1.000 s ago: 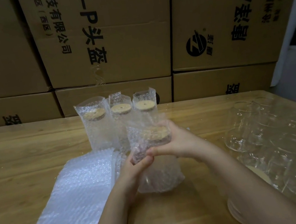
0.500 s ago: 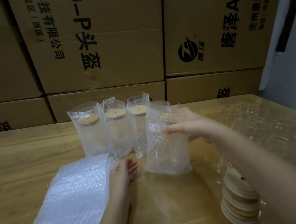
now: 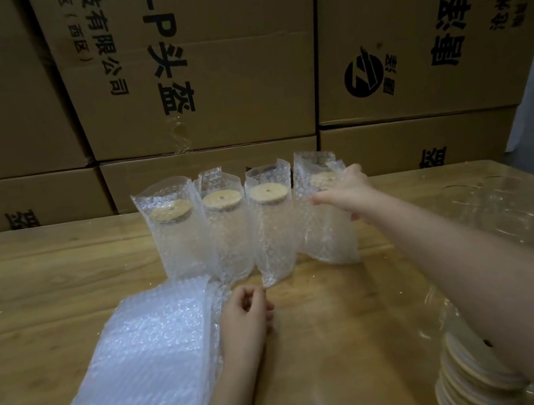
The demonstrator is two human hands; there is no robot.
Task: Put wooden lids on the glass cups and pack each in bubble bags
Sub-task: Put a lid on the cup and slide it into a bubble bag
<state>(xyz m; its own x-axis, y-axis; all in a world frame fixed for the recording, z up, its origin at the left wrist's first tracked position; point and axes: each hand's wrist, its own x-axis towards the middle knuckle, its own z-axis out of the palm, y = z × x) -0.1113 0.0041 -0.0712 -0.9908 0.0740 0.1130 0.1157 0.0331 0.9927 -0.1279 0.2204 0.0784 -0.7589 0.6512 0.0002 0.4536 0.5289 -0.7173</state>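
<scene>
Several glass cups with wooden lids stand upright in bubble bags in a row at the back of the wooden table (image 3: 43, 270). My right hand (image 3: 347, 195) grips the upper part of the rightmost bagged cup (image 3: 326, 224), which stands at the row's right end beside another bagged cup (image 3: 270, 222). My left hand (image 3: 245, 313) rests on the table with fingers loosely curled, holding nothing, at the right edge of the stack of flat bubble bags (image 3: 138, 370). A stack of wooden lids (image 3: 471, 376) sits at the lower right, partly hidden by my right arm.
Bare glass cups (image 3: 509, 211) crowd the right side of the table, hard to make out. Stacked cardboard boxes (image 3: 191, 75) form a wall right behind the table.
My right hand carried the bagged cup back and set it at the right end of the row. My left hand let go and dropped to the table beside the bag stack.
</scene>
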